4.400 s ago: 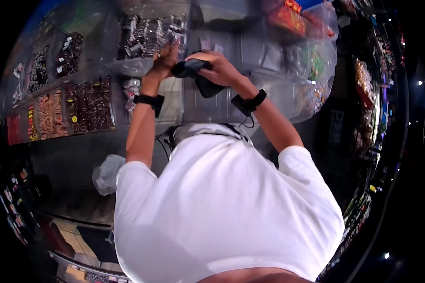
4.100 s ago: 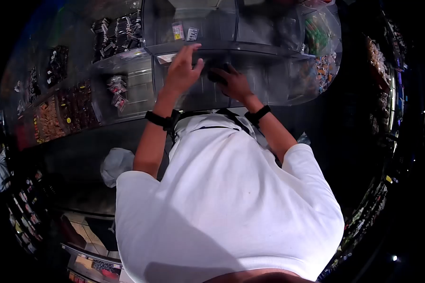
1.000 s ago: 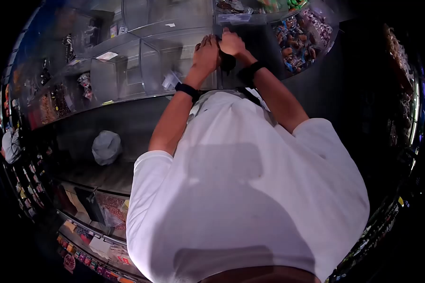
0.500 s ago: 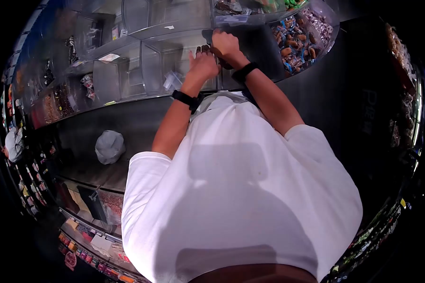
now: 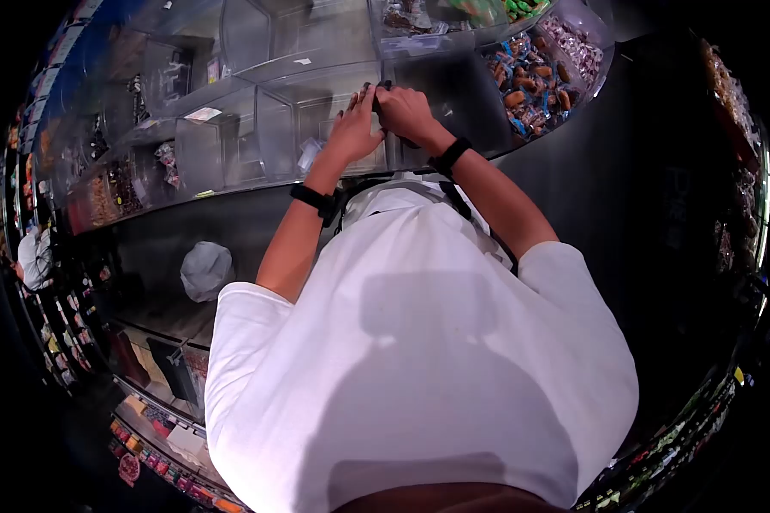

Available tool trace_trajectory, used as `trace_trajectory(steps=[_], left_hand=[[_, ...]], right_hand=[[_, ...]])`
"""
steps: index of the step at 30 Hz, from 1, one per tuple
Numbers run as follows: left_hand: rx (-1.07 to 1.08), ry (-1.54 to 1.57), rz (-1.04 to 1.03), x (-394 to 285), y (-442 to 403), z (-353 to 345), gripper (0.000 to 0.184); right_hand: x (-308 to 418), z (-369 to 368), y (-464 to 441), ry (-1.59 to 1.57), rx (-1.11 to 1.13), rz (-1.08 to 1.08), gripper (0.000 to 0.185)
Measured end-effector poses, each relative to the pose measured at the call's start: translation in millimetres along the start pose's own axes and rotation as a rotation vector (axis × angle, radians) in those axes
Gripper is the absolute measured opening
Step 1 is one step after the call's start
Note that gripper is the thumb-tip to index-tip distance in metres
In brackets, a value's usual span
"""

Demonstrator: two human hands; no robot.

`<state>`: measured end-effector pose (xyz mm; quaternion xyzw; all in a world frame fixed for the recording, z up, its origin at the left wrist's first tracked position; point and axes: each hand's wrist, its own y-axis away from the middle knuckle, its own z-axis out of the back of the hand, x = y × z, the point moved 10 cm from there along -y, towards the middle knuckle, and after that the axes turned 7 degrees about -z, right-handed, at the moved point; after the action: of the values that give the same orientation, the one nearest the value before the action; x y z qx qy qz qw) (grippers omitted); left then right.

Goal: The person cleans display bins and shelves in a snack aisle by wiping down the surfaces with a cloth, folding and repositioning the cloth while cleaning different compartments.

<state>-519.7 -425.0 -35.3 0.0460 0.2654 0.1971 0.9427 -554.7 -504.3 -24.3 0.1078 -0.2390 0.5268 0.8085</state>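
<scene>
Right grip (image 5: 405,114) curled round a dark item (image 5: 384,85), mostly hidden, tip showing on far side; left grip (image 5: 355,128) close beside it, fingers pointing far, can't tell if it holds anything. Item is at the divider (image 5: 387,156) between pale bin (image 5: 327,107) at left and dark bin (image 5: 464,96) at right. Wrapped sweets (image 5: 532,85) farther right; clear plastic piece (image 5: 309,155) in pale bin, near side. Whitish bag (image 5: 206,271) lower left.
</scene>
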Motion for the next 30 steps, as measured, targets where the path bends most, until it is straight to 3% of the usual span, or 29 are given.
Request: trace_trajectory(steps=[5, 8, 14, 16, 17, 19, 23, 27, 30], left_hand=[[-0.073, -0.026, -0.044, 15, -51, 4, 0.090], [-0.157, 0.084, -0.086, 21, -57, 7, 0.084], [-0.089, -0.037, -0.114, 4, -5, 2, 0.080], [-0.106, -0.048, -0.142, -9, 17, 0, 0.080], [-0.111, -0.022, -0.161, -14, 29, 0, 0.080], [-0.038, -0.035, -0.155, -9, 42, -13, 0.078], [-0.040, 0.049, -0.078, 13, 28, -19, 0.076], [-0.098, 0.049, -0.004, 27, -10, -9, 0.076], [-0.147, 0.092, 0.137, 22, -16, -3, 0.063]], right_hand=[[-19, 10, -34, -0.032, -0.102, -0.099, 0.020], [-20, 3, -38, -0.002, -0.055, -0.103, 0.023], [-16, -10, -2, 0.039, 0.048, -0.096, 0.027], [-1, 2, 20, 0.094, -0.033, 0.034, 0.034], [-2, -3, 25, 0.080, 0.041, 0.000, 0.047], [2, 3, 31, 0.083, 0.055, 0.019, 0.046], [0, -3, 6, 0.043, 0.074, 0.042, 0.045], [-14, -4, -18, 0.027, 0.077, -0.126, 0.041], [-18, -11, -22, 0.068, 0.136, -0.162, 0.048]])
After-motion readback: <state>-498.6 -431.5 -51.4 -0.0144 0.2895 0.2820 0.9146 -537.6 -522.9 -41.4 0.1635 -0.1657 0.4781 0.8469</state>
